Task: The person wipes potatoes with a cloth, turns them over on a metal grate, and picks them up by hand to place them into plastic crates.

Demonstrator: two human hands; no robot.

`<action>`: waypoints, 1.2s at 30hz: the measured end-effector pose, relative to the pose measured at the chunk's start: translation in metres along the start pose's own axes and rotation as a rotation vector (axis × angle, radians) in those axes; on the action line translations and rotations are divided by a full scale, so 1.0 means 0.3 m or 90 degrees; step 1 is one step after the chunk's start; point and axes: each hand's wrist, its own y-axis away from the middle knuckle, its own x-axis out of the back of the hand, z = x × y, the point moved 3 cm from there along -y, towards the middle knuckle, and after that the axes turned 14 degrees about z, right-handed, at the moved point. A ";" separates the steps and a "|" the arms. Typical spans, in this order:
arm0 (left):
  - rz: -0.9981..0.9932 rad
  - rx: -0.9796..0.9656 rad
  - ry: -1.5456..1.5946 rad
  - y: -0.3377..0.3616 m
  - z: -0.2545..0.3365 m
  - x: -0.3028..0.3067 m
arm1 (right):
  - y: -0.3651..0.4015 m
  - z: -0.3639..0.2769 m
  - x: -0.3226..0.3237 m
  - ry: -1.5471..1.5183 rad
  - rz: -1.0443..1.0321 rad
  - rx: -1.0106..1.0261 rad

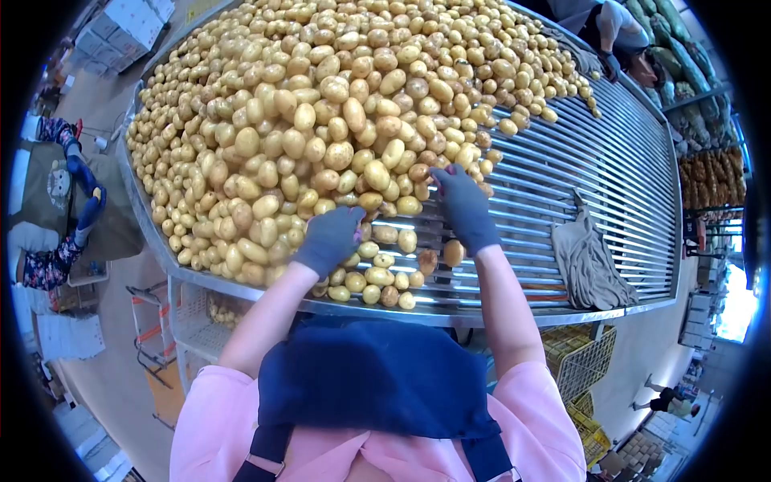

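Potatoes [321, 120]: matt, smooth yellow-tan skin. Table [618, 161]: glossy ribbed metal bars. Left hand [329, 239] and right hand [464, 207]: matt grey knit gloves. Rag [590, 265], near right: limp beige cloth. Apron [377, 377]: matt dark-blue fabric.

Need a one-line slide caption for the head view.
Gloved left hand and right hand rest on a potato heap on a slatted metal table, beige cloth alongside.
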 end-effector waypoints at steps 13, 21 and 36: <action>0.022 0.473 1.029 0.129 -0.092 0.139 | 0.021 0.052 -0.052 0.051 -0.109 0.030; 0.001 0.301 0.899 0.081 -0.015 0.082 | -0.110 0.015 -0.144 0.130 -0.032 0.024; -0.114 0.612 1.481 0.071 0.041 -0.012 | -0.095 0.069 0.060 -0.155 0.272 -0.026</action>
